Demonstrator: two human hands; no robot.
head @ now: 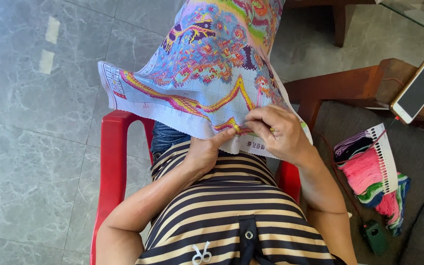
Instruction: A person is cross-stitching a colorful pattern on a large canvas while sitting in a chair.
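A large cross-stitch cloth (207,64) with a bright multicoloured pattern hangs over my lap and away from me. My left hand (206,150) grips its near edge from below, thumb pressed on the cloth. My right hand (276,131) rests on top of the same edge, fingertips pinched together on the fabric beside the left thumb. Whether a needle sits between the fingers cannot be seen. A yellow stitched band runs right under both hands.
I sit on a red plastic chair (114,162) above a grey marble floor. To my right a thread card with pink, purple and green skeins (371,176) lies on a grey cushion. A phone (418,90) rests on a wooden armrest. A small green object (375,236) lies below.
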